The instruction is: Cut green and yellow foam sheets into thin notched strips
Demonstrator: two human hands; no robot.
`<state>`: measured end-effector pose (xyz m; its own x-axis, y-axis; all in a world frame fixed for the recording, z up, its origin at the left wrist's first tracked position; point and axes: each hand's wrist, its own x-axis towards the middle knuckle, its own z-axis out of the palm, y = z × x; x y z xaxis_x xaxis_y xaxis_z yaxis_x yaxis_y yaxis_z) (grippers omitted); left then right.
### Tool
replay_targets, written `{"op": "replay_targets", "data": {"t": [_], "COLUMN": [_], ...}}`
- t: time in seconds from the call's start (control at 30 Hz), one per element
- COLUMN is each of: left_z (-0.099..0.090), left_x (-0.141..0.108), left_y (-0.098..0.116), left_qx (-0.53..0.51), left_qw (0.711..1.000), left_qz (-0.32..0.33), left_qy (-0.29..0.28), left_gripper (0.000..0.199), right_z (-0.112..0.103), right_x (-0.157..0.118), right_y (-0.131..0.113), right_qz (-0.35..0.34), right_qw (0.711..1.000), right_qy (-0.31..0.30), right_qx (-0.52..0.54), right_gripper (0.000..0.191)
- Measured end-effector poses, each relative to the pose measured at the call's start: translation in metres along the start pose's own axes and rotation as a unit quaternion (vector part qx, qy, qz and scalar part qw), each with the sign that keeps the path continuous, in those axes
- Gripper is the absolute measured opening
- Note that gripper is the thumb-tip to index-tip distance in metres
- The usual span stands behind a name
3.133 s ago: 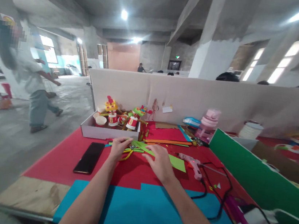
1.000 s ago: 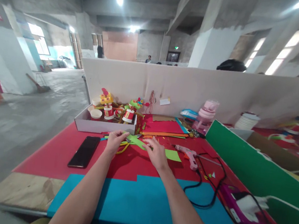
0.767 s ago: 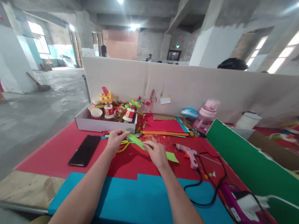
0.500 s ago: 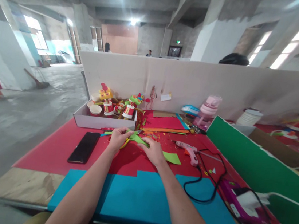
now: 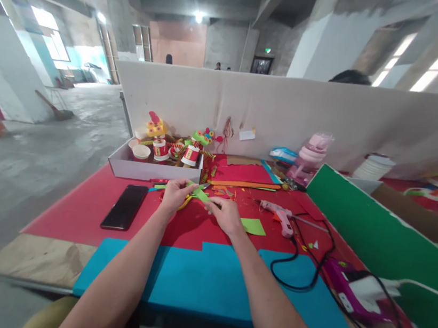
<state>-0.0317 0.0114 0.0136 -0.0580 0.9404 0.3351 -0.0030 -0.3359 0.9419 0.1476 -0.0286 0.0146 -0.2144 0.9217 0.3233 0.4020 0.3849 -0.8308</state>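
Observation:
A narrow green paper strip [image 5: 200,194] spans the gap between my two hands over the red table covering. My left hand [image 5: 175,195] pinches its left end, and my right hand [image 5: 225,213] has the right end between thumb and fingers. Beneath and beside my left hand lie scissors with yellow handles [image 5: 185,202], partly hidden by the fingers. To the right of my right hand rests a light green paper piece [image 5: 253,226]. A black phone [image 5: 124,206] lies left of my left hand.
A white box [image 5: 153,171] with paper-cup figures stands at the back left. A pink glue gun [image 5: 282,215] and its black cord lie right, near a purple power unit [image 5: 350,297]. Blue sheets [image 5: 203,285] cover the front edge; a green board [image 5: 373,243] rises at right.
The camera view has tilted slightly down. My hands stay on the green paper strip, which now looks flatter and straighter between them.

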Motion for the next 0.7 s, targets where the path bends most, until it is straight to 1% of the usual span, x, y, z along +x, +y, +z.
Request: {"op": "replay_targets", "data": {"t": [0.23, 0.37, 0.47, 0.57, 0.7], "left_z": [0.001, 0.003, 0.005, 0.008, 0.011], "left_x": [-0.002, -0.003, -0.005, -0.006, -0.006], "left_y": [0.006, 0.007, 0.005, 0.002, -0.001], "left_qx": [-0.025, -0.026, -0.018, -0.009, -0.006], "left_qw": [1.0, 0.999, 0.999, 0.999, 0.999], "left_qz": [0.0, 0.016, 0.016, 0.013, 0.009], "left_qy": [0.003, -0.01, -0.024, -0.043, -0.051], "left_gripper": [0.024, 0.021, 0.02, 0.021, 0.024], "right_z": [-0.002, -0.002, 0.0, 0.004, 0.005], "right_x": [0.001, 0.004, 0.005, 0.005, 0.005], "right_y": [-0.001, 0.005, 0.005, -0.001, -0.005], "right_qz": [0.02, 0.038, 0.013, -0.015, -0.011], "right_qw": [1.0, 0.998, 0.999, 0.999, 1.0], "right_qy": [0.008, -0.009, -0.014, -0.014, -0.011], "right_qx": [0.019, 0.043, 0.046, 0.037, 0.023], "right_gripper": [0.024, 0.025, 0.025, 0.023, 0.023]}}
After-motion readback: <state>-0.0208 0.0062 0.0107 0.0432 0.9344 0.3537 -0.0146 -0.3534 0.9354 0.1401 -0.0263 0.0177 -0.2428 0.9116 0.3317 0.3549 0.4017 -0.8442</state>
